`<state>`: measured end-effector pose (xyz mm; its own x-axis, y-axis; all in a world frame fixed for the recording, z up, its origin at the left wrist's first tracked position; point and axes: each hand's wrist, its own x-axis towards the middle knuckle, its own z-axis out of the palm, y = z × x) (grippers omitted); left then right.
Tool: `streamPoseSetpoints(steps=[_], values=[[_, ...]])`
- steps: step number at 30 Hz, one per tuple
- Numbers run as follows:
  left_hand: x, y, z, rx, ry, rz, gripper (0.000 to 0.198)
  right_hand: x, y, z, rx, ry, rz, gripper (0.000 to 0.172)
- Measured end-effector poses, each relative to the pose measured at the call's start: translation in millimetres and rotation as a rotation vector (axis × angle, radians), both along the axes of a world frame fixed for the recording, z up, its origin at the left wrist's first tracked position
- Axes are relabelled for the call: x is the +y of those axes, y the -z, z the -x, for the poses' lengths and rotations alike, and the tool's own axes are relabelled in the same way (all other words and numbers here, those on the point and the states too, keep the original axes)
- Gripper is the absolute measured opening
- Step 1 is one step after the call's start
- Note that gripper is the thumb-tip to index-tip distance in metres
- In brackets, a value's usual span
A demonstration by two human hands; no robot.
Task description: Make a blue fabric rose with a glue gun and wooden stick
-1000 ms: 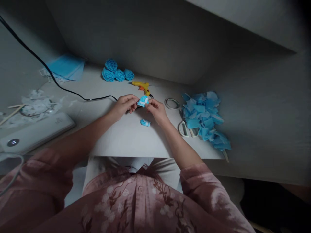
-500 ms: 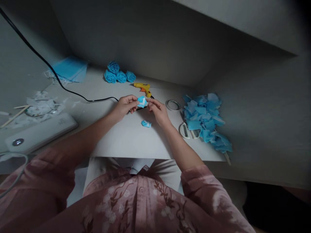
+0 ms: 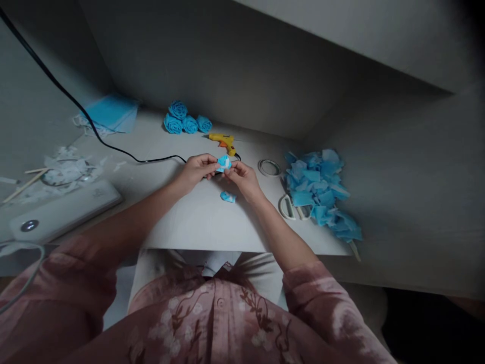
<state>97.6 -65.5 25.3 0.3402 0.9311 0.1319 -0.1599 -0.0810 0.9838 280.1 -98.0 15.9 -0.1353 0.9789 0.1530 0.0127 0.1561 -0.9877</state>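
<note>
A small folded piece of blue and white fabric [image 3: 224,162] is held between both hands above the white table. My left hand [image 3: 198,170] pinches its left side with thumb and fingertips. On its right edge, the thumb and fingers of my right hand [image 3: 242,177] are closed too. A second folded blue piece [image 3: 228,196] lies on the table just below the hands. Beyond them rests a yellow glue gun [image 3: 223,141] with an orange trigger, its nozzle pointing left.
Several blue fabric roses [image 3: 182,120] sit at the back. Blue face masks [image 3: 111,112] lie back left, white scraps [image 3: 66,169] and a white power bank-like device [image 3: 68,207] at left. Right are a tape ring [image 3: 269,168], scissors [image 3: 288,207] and a blue fabric pile [image 3: 320,184]. A black cable [image 3: 109,145] crosses left.
My right hand's fingers have closed onto the right edge of the folded fabric, where the index finger was extended before. The piece has turned slightly; the second piece stays on the table.
</note>
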Motion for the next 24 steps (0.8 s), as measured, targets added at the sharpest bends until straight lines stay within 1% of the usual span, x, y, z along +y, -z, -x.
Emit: streamPoseSetpoints(steps=[2, 5, 8, 10, 14, 20, 24], values=[[1, 0.6, 0, -0.003, -0.003, 0.016, 0.043, 0, -3.3, -2, -0.023, -0.003, 0.008, 0.046], [3, 2.7, 1, -0.002, -0.001, 0.04, 0.043, 0, -10.0, -8, -0.038, 0.046, 0.002, 0.039], [3, 5.7, 2, 0.041, 0.052, 0.031, 0.041, 2, -14.1, -14, -0.02, 0.087, -0.029, 0.038], [2, 7.9, 2, 0.083, 0.086, 0.018, 0.039, 3, -13.1, -15, -0.031, 0.075, -0.061, 0.038], [1, 10.1, 0, 0.143, 0.091, 0.008, 0.034, 5, -5.7, -15, -0.026, 0.022, -0.111, 0.038], [0, 5.4, 2, 0.08, 0.129, -0.003, 0.037, 9, -0.7, -17, 0.046, 0.101, -0.119, 0.035], [-3, 4.5, 1, 0.148, 0.173, -0.005, 0.034, 10, 0.6, -15, 0.088, 0.102, -0.119, 0.039]])
